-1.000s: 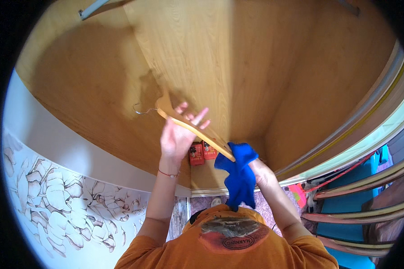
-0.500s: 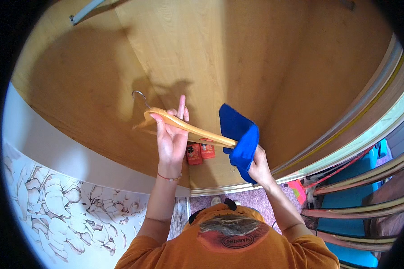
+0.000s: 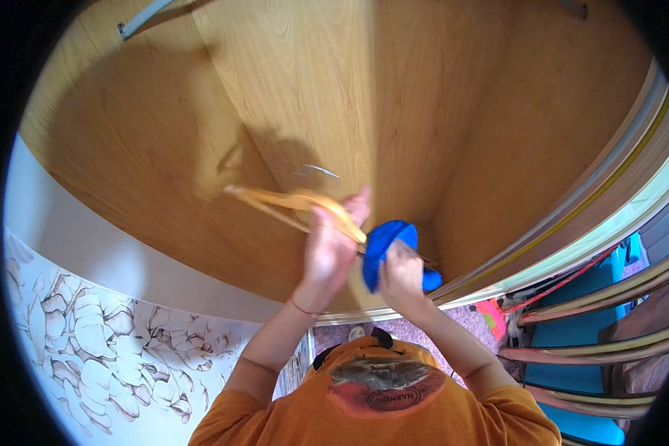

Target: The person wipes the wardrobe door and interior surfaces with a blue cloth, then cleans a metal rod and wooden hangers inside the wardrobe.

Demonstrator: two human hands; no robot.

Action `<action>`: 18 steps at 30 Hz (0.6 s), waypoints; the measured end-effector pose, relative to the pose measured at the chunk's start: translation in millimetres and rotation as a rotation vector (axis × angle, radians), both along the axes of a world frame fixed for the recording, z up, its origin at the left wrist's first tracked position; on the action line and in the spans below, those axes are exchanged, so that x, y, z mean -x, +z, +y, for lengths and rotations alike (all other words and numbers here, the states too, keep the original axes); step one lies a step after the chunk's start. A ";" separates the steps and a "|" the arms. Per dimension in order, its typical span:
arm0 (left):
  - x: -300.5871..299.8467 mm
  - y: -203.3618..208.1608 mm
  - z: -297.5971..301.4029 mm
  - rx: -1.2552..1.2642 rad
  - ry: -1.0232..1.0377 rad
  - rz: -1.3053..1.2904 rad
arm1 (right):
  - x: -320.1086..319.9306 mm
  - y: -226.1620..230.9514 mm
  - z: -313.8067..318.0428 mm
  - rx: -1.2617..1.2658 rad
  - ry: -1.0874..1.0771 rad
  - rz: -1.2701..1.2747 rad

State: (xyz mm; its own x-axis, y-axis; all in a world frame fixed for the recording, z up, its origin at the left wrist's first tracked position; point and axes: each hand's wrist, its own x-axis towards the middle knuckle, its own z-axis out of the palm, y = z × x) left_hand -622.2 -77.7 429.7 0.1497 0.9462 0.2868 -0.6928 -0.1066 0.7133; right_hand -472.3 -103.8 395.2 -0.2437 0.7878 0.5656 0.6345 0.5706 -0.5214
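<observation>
My left hand (image 3: 328,256), slightly blurred, is closed on a light wooden clothes hanger (image 3: 299,199). The hanger lies slanted, one end out to the left, its thin metal hook (image 3: 321,171) blurred above the hand. Over the other end is a bunched blue cloth (image 3: 381,244), which hides that part of the hanger. My right hand (image 3: 403,273) grips this cloth with closed fingers, folds hanging on both sides of it. Both hands are close together in front of the wooden cabinet panels.
Pale wooden panels (image 3: 290,52) of a cabinet surround the hands, with a metal rod (image 3: 145,16) at upper left. A sliding-door track (image 3: 572,212) curves along the right. A flower-patterned white surface (image 3: 104,334) is lower left; a slatted rack (image 3: 602,349) stands lower right.
My left hand and the hanger have shifted right, and the hook has swung over. My right hand has come inward with the blue cloth, now more bunched. The red packets are now hidden.
</observation>
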 end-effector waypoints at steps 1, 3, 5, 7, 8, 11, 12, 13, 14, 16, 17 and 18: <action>-13.6 -6.5 -6.3 -0.019 0.045 0.103 | 10.6 7.8 0.5 0.080 0.025 0.072; -21.4 -3.8 -10.6 0.003 0.065 0.175 | 13.5 2.0 3.2 0.157 0.047 0.120; -19.3 12.0 -12.4 0.086 0.015 0.115 | 14.8 -0.1 10.1 0.227 0.057 0.231; -6.6 12.2 -0.3 0.064 -0.012 -0.042 | 12.4 4.1 14.8 0.339 0.113 0.348; 0.0 17.0 2.2 0.070 -0.026 -0.167 | 10.7 4.3 16.4 0.395 0.139 0.408; 10.7 16.7 5.5 -0.127 0.158 -0.066 | 12.3 -6.3 13.8 0.364 0.134 0.454; 11.1 17.7 2.5 -0.114 0.184 -0.037 | 13.8 -8.3 13.3 0.333 0.127 0.455; 9.5 19.4 1.0 -0.141 0.184 -0.062 | 14.1 -6.7 13.0 0.323 0.105 0.462; 6.3 15.9 0.5 -0.123 0.257 0.035 | 14.9 -3.6 14.5 0.273 0.094 0.499; 0.7 15.6 -9.8 -0.090 0.218 0.031 | 19.7 5.0 19.4 0.183 0.074 0.576; -1.5 10.5 -13.0 -0.077 0.220 0.065 | 20.2 14.4 20.4 0.173 0.085 0.616; -2.8 2.1 -11.6 -0.134 0.201 0.092 | 21.5 13.6 28.2 0.100 0.047 0.658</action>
State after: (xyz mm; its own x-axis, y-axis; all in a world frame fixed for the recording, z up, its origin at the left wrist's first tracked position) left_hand -619.4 -89.3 431.8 -0.0067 0.9141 0.4054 -0.5812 -0.3335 0.7423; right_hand -493.8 -75.6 408.8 0.0919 0.8410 0.5332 0.1421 0.5189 -0.8429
